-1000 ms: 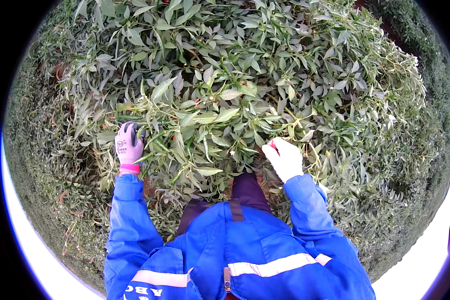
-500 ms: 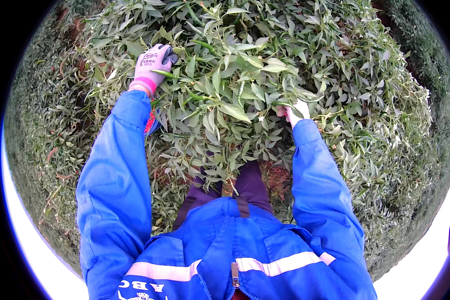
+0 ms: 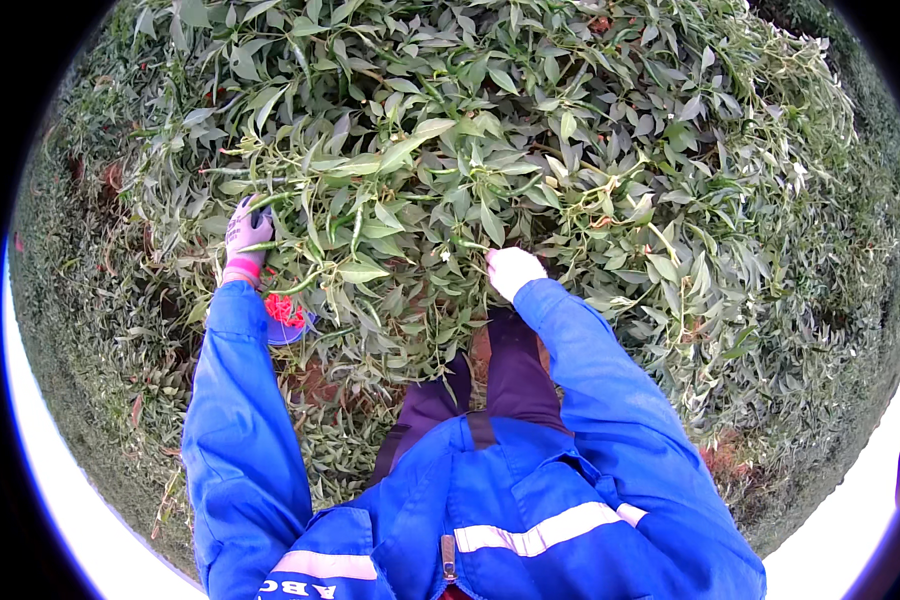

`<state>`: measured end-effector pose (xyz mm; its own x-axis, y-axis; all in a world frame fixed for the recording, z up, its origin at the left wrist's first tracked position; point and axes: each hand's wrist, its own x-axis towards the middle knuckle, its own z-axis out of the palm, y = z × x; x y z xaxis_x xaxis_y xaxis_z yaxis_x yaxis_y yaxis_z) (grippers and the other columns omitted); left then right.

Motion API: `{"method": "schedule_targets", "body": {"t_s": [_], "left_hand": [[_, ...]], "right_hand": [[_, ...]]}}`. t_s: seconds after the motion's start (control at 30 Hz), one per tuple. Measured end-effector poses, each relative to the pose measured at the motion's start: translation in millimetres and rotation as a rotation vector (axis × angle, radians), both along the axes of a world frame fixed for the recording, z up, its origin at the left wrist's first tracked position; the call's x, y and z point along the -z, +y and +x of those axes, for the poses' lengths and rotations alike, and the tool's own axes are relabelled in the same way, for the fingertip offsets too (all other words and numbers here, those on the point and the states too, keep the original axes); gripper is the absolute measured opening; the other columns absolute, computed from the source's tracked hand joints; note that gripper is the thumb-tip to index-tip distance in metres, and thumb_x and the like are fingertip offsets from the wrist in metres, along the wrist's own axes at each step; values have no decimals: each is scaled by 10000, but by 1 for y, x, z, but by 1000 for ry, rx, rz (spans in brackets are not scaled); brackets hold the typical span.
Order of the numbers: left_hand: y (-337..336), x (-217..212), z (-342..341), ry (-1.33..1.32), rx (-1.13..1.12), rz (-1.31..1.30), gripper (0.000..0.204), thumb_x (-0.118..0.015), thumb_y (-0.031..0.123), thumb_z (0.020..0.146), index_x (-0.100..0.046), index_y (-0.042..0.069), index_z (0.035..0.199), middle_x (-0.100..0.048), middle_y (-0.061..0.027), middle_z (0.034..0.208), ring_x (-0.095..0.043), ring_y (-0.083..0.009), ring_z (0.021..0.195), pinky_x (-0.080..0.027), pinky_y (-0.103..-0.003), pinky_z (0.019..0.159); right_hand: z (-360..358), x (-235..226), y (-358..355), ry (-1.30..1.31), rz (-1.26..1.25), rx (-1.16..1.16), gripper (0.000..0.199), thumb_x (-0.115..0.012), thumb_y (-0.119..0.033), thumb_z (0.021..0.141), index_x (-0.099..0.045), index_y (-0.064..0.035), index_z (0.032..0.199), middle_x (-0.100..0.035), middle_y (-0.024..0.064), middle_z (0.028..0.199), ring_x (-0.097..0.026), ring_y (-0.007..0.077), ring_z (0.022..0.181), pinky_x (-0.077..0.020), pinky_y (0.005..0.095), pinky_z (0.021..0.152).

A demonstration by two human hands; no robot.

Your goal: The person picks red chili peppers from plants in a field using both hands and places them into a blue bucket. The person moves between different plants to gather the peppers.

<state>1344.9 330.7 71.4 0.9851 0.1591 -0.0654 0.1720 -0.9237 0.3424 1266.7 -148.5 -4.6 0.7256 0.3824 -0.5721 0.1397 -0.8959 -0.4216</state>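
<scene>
My left hand (image 3: pixel 245 238), in a lilac glove with dark fingertips and a pink cuff, is among the leaves at the left of the chili plant (image 3: pixel 410 150). Its fingers are curled in, and leaves and green chilies cover part of them, so what they hold is hidden. At the lower middle of the plant, my right hand (image 3: pixel 515 270), pale and seemingly gloved, has its fingertips pinched at the end of a green chili pepper (image 3: pixel 467 243). More slender green chilies (image 3: pixel 358 228) hang between my hands.
Below my left hand, a blue container (image 3: pixel 292 336) holds red chilies (image 3: pixel 285 309), partly hidden by leaves and my sleeve. Dense plants spread to both sides. Reddish soil (image 3: pixel 315 382) shows by my legs (image 3: pixel 515 370).
My left hand has moved left and lower in the view. My right hand has shifted left and slightly lower. The container of red chilies has come more into sight.
</scene>
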Motion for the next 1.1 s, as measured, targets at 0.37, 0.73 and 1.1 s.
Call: {"method": "schedule_targets", "body": {"t_s": [0.37, 0.73, 1.1], "left_hand": [[62, 19, -1, 106, -47, 227, 290, -611, 291, 876, -651, 17, 960, -653, -219, 971, -607, -397, 943, -469, -450, 795], [145, 29, -21, 155, -122, 156, 455, -795, 253, 748, -615, 17, 1092, -692, -150, 1037, -649, -319, 919, -502, -424, 829], [136, 48, -28, 108, -20, 332, 410, -755, 232, 792, -648, 71, 1153, -680, -132, 1073, -638, -341, 941, -489, -425, 850]], "right_hand": [[22, 62, -1, 155, 268, 893, 420, -572, -344, 859, -647, -33, 1131, -699, 175, 1021, -649, 359, 1010, -502, 418, 909], [54, 36, 29, 63, 433, 669, 255, -575, -255, 905, -703, -45, 972, -701, 163, 956, -660, 289, 859, -509, 389, 775], [45, 78, 28, 22, 442, 752, 261, -581, -246, 868, -668, -56, 1024, -680, 170, 984, -641, 337, 922, -502, 422, 825]]}}
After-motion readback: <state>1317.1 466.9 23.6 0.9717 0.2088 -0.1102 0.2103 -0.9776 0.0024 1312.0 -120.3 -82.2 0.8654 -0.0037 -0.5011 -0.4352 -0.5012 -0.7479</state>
